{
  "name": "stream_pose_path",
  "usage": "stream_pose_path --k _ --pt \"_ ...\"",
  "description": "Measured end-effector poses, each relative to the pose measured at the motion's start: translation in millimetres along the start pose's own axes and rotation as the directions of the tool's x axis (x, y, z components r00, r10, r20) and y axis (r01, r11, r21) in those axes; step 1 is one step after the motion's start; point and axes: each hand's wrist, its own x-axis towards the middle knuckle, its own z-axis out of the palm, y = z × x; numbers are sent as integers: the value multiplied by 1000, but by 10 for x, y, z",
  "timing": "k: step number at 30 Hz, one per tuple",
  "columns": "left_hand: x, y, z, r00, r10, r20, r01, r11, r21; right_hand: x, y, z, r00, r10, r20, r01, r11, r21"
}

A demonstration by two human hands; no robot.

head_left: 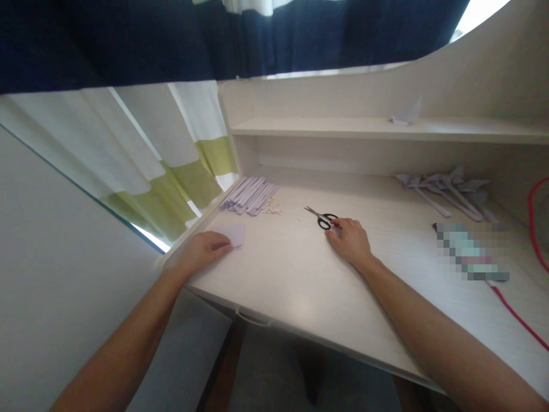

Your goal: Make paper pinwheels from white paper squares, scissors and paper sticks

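Observation:
My left hand (209, 250) rests at the left of the desk with its fingers closed on the edge of a pale square of paper (237, 234); whether it is one sheet or a small stack I cannot tell. Near the middle, my right hand (350, 239) has thumb and fingers at the black handles of a pair of scissors (322, 217). The blades lie on the desk and point left, away from the hand. Behind the paper lies a bundle of thin, pale rolled paper sticks (252, 194), with small cream-coloured bits (273, 208) scattered beside it.
Folded paper pinwheels on sticks (450, 189) lie at the back right. A blurred-out phone-like device (472, 254) is in front of them, with a red cable (518, 317). One folded paper piece (407, 114) sits on the shelf (321, 127). Curtains (171, 183) hang at left.

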Motion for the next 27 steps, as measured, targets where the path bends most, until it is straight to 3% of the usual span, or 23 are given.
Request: stream_pose_path --k 8,11,14,17,19,21,24,27 --pt "45 121 40 997 78 -21 -77 995 65 -5 -18 -5 1000 28 2 -28 995 92" --pt "21 183 -16 989 36 -141 -26 997 72 -8 -26 -24 999 53 0 -52 982 183" --pt "4 351 -117 942 7 -336 21 997 80 -5 -121 -111 996 88 -14 -79 943 322" --pt "25 701 -126 866 37 -499 0 997 74 -50 -379 -304 995 103 5 -92 858 506" --pt "61 1019 -29 768 158 -620 -157 986 57 -138 -616 -471 994 55 94 -102 764 637" --pt "99 1358 140 706 272 -654 -336 941 29 -260 -834 -624 978 -34 207 -134 655 743" --pt "120 1796 431 689 336 -642 -495 866 -78 -432 -987 -754 938 -108 328 -222 539 812" --pt "107 2056 636 698 414 -584 -579 807 -119 -531 -883 -762 923 -85 374 -281 513 811"
